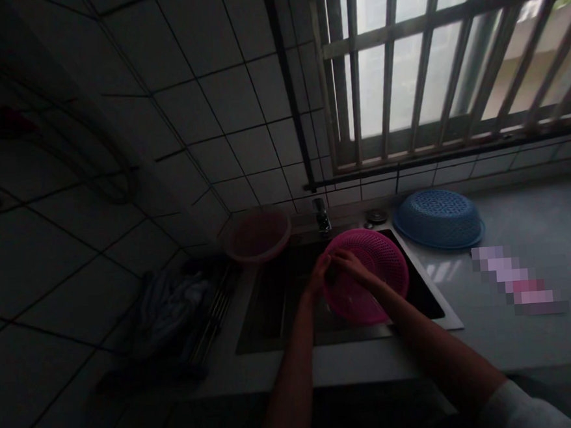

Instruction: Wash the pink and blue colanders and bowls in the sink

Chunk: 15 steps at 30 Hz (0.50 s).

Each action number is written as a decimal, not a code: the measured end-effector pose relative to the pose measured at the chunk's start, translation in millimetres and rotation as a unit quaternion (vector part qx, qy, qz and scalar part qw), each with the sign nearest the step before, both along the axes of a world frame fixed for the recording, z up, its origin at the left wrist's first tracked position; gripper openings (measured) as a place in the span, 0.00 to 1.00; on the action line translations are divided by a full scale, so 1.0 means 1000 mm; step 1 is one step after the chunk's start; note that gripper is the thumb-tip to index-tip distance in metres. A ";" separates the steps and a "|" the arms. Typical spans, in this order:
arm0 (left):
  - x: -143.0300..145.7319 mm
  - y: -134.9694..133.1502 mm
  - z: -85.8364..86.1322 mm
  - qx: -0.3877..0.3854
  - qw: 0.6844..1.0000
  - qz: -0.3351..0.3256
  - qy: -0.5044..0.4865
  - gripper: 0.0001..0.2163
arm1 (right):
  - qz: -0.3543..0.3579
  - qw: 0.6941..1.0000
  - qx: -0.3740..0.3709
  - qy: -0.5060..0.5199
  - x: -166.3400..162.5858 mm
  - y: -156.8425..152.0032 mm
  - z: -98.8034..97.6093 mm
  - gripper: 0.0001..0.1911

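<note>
Dimly, left hand and right hand clasp the pink colander, faucet behind, blue colander nearby.

No writing, label, brand or number is legible in this dim kitchen, neither on the pink colander over the sink nor on the blue colander far right, while a patch on the right counter is blurred out.

Dark tiled walls, bright barred window, pale countertop, dim room
</note>
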<state>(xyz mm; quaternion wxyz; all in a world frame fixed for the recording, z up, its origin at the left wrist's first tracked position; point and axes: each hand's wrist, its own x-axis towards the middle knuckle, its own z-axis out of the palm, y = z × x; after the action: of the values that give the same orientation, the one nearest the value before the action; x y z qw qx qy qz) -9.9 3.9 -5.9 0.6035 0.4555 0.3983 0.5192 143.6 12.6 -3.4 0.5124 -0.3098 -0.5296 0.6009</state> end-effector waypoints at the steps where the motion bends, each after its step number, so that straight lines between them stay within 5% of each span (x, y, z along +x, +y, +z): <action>1: 0.002 -0.001 0.000 0.003 1.000 -0.012 -0.005 0.27 | -0.043 0.999 -0.001 0.007 0.004 0.004 0.001 0.16; 4: 0.005 -0.002 0.000 -0.013 0.999 -0.035 -0.021 0.28 | -0.069 0.997 -0.008 0.017 0.005 0.005 0.001 0.18; 9: -0.005 -0.002 0.002 -0.050 0.999 0.013 -0.003 0.28 | 0.117 0.993 -0.019 -0.015 -0.014 -0.013 0.000 0.20; 15: 0.001 -0.001 -0.002 0.023 0.999 -0.036 0.024 0.28 | -0.083 0.996 0.012 -0.012 0.007 0.002 0.004 0.16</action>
<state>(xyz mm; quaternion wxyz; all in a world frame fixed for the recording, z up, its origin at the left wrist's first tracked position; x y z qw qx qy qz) -9.0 3.1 -7.8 0.6013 0.4958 0.3840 0.4951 150.7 14.4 1.0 0.5576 -0.3535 -0.5150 0.5467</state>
